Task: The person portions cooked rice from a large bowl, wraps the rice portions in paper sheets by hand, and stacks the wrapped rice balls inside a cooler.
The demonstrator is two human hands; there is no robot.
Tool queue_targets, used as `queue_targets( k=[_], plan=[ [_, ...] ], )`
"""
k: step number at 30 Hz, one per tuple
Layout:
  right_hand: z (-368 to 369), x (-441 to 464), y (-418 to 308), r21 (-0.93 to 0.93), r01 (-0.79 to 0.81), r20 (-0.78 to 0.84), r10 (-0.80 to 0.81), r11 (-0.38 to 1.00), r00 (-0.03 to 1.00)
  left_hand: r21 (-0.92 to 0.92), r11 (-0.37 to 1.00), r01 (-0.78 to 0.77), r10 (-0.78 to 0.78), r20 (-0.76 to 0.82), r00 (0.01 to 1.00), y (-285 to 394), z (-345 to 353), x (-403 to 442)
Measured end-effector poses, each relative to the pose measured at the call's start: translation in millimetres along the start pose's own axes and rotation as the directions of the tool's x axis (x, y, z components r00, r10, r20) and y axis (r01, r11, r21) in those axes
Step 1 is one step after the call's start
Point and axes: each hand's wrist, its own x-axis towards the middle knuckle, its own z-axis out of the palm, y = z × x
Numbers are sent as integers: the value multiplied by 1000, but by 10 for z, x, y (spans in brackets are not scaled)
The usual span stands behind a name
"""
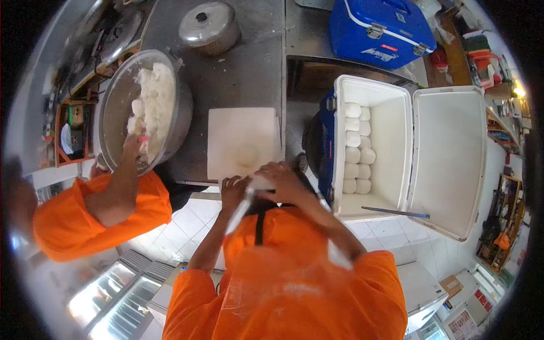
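Between my two hands at the table's front edge is a small white bundle (261, 182), blurred and partly covered by fingers. My left hand (233, 191) curls its fingers against the bundle's left side. From the right, my right hand (281, 180) bends over it with the fingers closed. Just beyond them lies a stack of pale paper sheets (235, 127), with a faint round mark on the top sheet near my hands. What the bundle contains is hidden.
At left, a co-worker's hand (133, 146) reaches into a big tub (182, 113) of white rice (156, 90). A lidded pot (209, 31) stands behind. On the right, an open cooler (391, 141) holds rows of white bundles (352, 139); a closed blue cooler (379, 34) sits beyond.
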Motion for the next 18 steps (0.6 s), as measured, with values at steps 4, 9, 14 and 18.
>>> queue_targets(
  k=[4, 9, 14, 18],
  plan=[
    [527, -137, 253, -54, -45, 117, 51, 997, 992, -153, 988, -3, -25, -183, 983, -40, -98, -4],
    [481, -182, 212, 43, -37, 91, 33, 998, 995, -213, 977, -23, -27, -225, 974, -198, -72, 33],
    [462, -132, 122, 80, -139, 6, 139, 987, 990, -177, 984, -13, 16, 17, 1000, -197, -241, 185],
    [494, -146, 92, 73, -74, -162, 85, 995, 983, -434, 901, -20, -34, -116, 993, -177, -534, 85]
  ],
)
